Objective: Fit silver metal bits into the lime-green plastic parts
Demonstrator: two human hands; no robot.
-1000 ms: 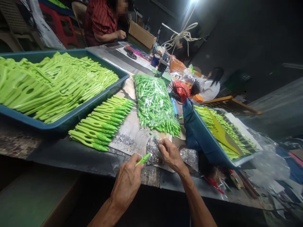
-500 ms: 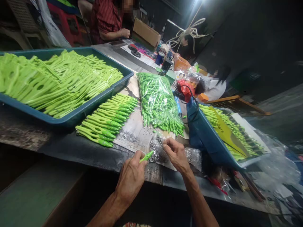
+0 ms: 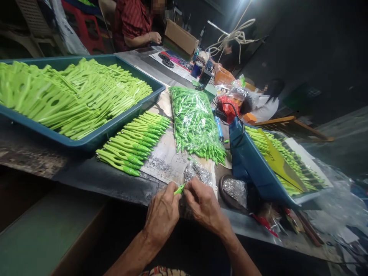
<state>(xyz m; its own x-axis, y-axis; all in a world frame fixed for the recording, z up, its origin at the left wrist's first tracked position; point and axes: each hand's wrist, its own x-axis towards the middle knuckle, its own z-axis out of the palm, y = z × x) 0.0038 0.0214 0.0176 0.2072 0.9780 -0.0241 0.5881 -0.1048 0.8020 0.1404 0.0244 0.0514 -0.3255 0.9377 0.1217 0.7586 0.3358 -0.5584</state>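
Observation:
My left hand is closed around a green plastic piece with a pointed tip; most of its length is hidden in the palm. At that tip, the fingers of my right hand are pinched together, and whatever they hold is too small to make out. Just beyond the hands lies a clear bag of small metal parts. Similar green pieces with darker tips lie in a neat row to the left. Behind them rests a large clear bag of green tips.
A blue tray heaped with light green pieces stands at the left. Another blue tray at the right holds more, under a yellow sheet. A round dish with a bag sits near my right hand. A person sits across the table.
My right hand has moved left and down from the bag of metal parts to the tip of the green piece. The round dish beside it has come into fuller view.

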